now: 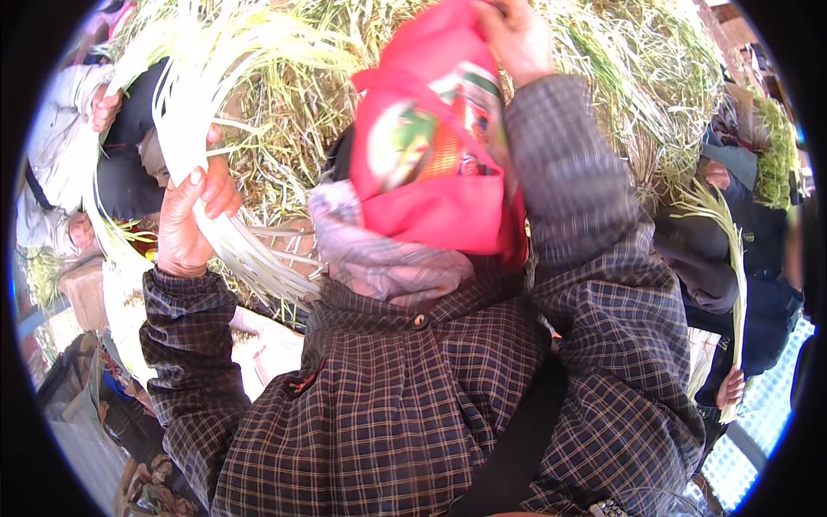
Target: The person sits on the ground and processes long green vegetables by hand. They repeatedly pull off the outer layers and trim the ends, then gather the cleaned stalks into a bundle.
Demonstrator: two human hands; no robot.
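Observation:
My left hand (194, 213) grips a bunch of long, pale green leafy stalks (239, 252). Its white stem ends point down toward my chest, and the leaves spread out above, washed out by glare. At the upper right, my right hand (520, 42) pinches the top edge of a red printed cloth or bag (433, 220). The red fabric is slightly blurred and hangs in front of a pale patterned scarf (400, 258) at my neck. My right fingertips are partly cut off by the frame's top edge.
A large heap of similar stalks (291, 116) lies ahead of me. On the left a co-worker's hand (106, 106) holds stalks. On the right another co-worker's hand (731, 388) holds a thin bunch (738, 291). A black strap (517, 446) crosses my checked shirt.

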